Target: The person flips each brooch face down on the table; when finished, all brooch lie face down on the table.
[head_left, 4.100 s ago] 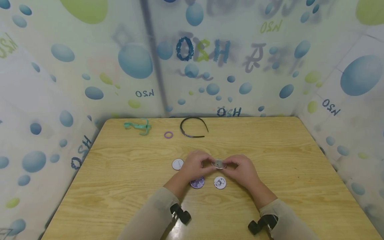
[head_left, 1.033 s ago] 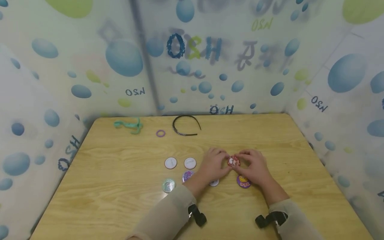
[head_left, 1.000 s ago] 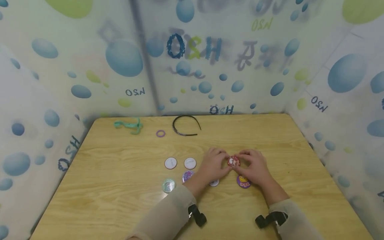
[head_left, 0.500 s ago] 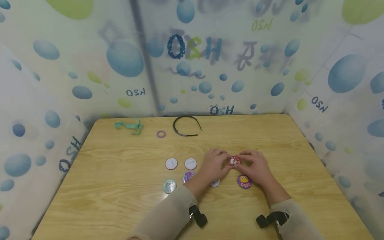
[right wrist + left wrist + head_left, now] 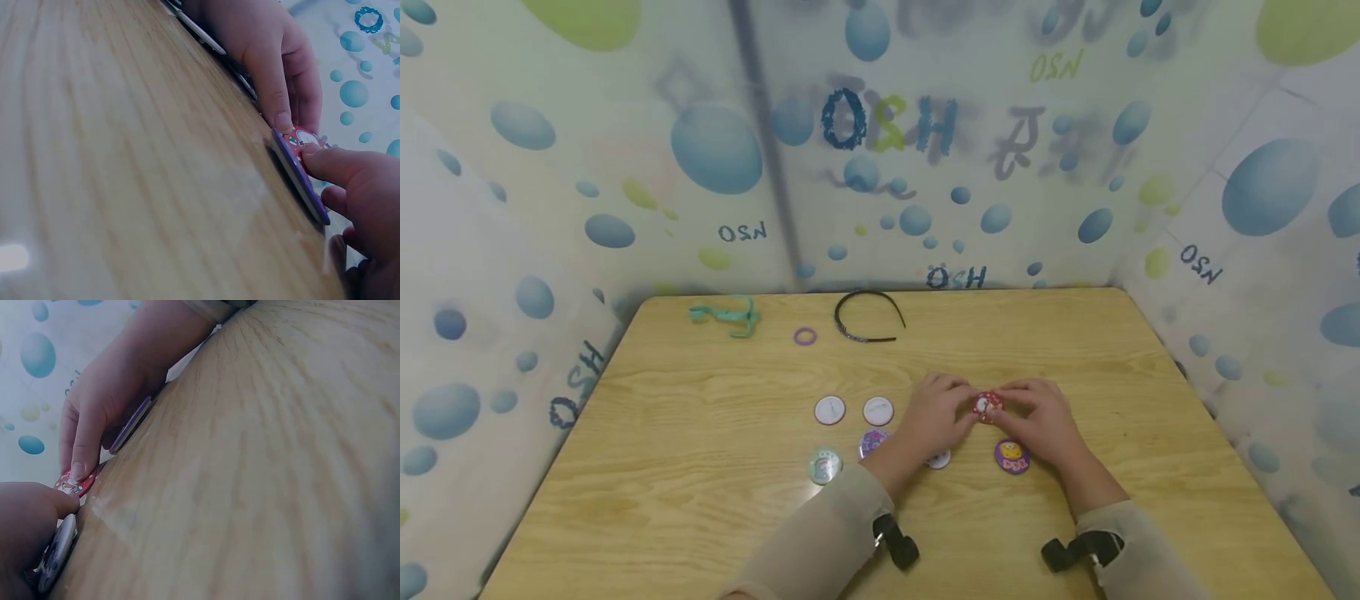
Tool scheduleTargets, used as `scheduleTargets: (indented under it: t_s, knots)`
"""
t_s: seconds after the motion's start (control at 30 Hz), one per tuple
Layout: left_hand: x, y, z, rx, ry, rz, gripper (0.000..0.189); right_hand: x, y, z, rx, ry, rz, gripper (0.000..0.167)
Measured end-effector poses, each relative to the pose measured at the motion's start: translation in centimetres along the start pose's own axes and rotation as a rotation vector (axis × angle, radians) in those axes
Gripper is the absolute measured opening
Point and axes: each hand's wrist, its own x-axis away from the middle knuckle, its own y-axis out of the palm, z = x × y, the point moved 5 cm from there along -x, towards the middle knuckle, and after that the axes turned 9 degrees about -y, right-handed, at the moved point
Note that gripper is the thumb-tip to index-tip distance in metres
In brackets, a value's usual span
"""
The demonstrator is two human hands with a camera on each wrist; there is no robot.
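Observation:
A round red button badge (image 5: 987, 406) with a white cartoon figure is pinched at its left edge by my left hand (image 5: 934, 414) and at its right edge by my right hand (image 5: 1039, 418). In the right wrist view, the right thumb (image 5: 322, 159) lies over the badge's printed face. Just in front of the right hand is a purple badge (image 5: 1012, 456) with a yellow figure. My left wrist partly covers a white badge (image 5: 938, 459) and a violet one (image 5: 873, 442). Left of these lie a turquoise badge (image 5: 825, 466) and two badges turned pin side up, one white-backed badge (image 5: 830, 409) beside another (image 5: 878, 410).
Along the far edge of the wooden table (image 5: 700, 500) lie a turquoise claw-like hair clip (image 5: 730, 315), a purple ring-shaped band (image 5: 805, 336) and a black headband (image 5: 842, 325). A patterned wall (image 5: 880, 217) rises directly behind the table.
About four seconds ago both hands held a badge showing a grey side, further left; now they hold the red one. Within the last second, the right thumb has slid slightly over its face.

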Motion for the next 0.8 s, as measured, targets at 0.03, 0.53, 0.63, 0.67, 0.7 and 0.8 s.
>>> scheduleTargets:
  t_s: [0.03, 0.53, 0.63, 0.67, 0.7, 0.8]
  knots:
    - [-0.02, 0.0, 0.0, 0.004, -0.003, -0.003, 0.042, 0.01, 0.04, 0.04, -0.004, -0.001, 0.004, 0.029]
    - [-0.02, -0.6, 0.27, 0.073, 0.031, 0.038, 0.033, -0.12, -0.12, -0.13, -0.02, 0.013, 0.029, 0.026]
    - [0.11, -0.8, 0.33, 0.083, 0.041, 0.049, 0.032, -0.07, -0.07, -0.08, -0.023, 0.037, 0.017, 0.026]
    - [0.13, -0.86, 0.35, 0.086, 0.041, 0.049, 0.032, -0.08, -0.05, -0.04, -0.026, 0.046, 0.013, 0.025]
    - [0.15, -0.87, 0.35, 0.087, 0.04, 0.049, 0.032, -0.07, -0.05, -0.02, -0.026, 0.048, 0.013, 0.025]
    - [0.16, -0.91, 0.35, 0.096, 0.035, 0.048, 0.032, -0.11, -0.06, 0.01, -0.038, 0.052, 0.02, 0.023]
